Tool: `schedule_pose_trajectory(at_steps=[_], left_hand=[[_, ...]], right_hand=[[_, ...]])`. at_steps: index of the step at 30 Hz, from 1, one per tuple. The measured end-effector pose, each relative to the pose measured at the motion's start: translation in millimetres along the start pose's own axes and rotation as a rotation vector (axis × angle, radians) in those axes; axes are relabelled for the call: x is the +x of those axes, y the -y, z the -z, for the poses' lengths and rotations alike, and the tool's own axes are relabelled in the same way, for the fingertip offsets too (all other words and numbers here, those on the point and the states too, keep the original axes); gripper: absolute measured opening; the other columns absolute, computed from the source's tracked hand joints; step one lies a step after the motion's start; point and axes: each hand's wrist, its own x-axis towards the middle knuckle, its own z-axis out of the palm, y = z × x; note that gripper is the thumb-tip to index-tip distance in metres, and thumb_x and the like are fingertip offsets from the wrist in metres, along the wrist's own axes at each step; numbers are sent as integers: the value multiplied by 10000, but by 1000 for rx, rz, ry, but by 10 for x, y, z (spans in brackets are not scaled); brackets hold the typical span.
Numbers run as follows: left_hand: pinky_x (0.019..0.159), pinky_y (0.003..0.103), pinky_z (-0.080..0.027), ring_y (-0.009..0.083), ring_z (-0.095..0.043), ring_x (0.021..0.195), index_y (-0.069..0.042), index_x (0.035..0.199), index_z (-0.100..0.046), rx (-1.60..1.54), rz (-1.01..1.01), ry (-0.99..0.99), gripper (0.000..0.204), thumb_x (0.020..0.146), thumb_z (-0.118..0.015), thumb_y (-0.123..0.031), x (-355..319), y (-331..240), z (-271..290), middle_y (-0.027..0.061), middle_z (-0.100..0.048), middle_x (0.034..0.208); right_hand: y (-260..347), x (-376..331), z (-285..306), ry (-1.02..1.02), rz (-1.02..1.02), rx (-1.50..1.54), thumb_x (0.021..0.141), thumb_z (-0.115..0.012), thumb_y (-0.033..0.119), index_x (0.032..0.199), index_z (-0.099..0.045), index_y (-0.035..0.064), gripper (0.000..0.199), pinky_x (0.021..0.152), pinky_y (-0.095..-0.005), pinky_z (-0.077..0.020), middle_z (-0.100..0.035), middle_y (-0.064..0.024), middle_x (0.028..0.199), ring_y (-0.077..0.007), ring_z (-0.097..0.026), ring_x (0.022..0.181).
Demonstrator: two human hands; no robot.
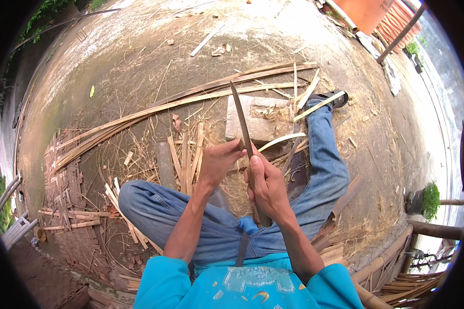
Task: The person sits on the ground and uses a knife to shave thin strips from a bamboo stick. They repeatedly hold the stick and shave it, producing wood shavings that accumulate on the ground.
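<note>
My right hand (267, 184) is closed around a long knife (242, 116), its dark narrow blade pointing up and away from me. The lower end of the knife comes out below my fist, near my lap. Close to the left side of the blade, my left hand (219, 162) is pinched closed; whatever its fingertips hold is too small to make out. Beyond my hands lies a pale rectangular block (270, 117) with shavings on it. Next to it, a pale curved bamboo strip (282, 140) sticks out, and another strip (318, 106) crosses my right shin.
Long split bamboo lengths (154, 109) run across the ground ahead. Shorter pieces (184, 159) and fibres lie around my legs. To the left is a torn woven mat (69, 190). A potted plant (430, 200) and bamboo poles (435, 230) stand at the right.
</note>
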Motion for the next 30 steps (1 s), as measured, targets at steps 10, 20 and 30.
schedule_pose_trajectory(at_steps=[10,20,30], left_hand=[[726,259,-564,64,-678,848,-45,1212,-747,-3,-113,-48,306,907,-762,-62,-50,75,-116,63,-784,965],[877,361,-575,259,-743,1029,-67,1355,-666,441,-14,16,457,938,-753,-232,-83,-163,174,234,-723,1177],[1244,499,-276,324,-471,1430,-156,1548,-452,690,-180,411,701,1072,-242,-626,1323,-945,-165,108,-511,1539]], right_hand=[[73,28,82,-7,56,-143,1116,-429,273,1552,-446,81,477,619,-324,-434,-419,-71,658,-120,-442,628],[27,-65,139,-9,32,-223,1115,-418,300,1551,-440,74,491,621,-348,-438,-396,-81,652,-131,-441,614],[-32,-202,103,-35,5,-208,1112,-409,297,1559,-419,76,499,612,-373,-443,-412,-128,620,-162,-448,577]])
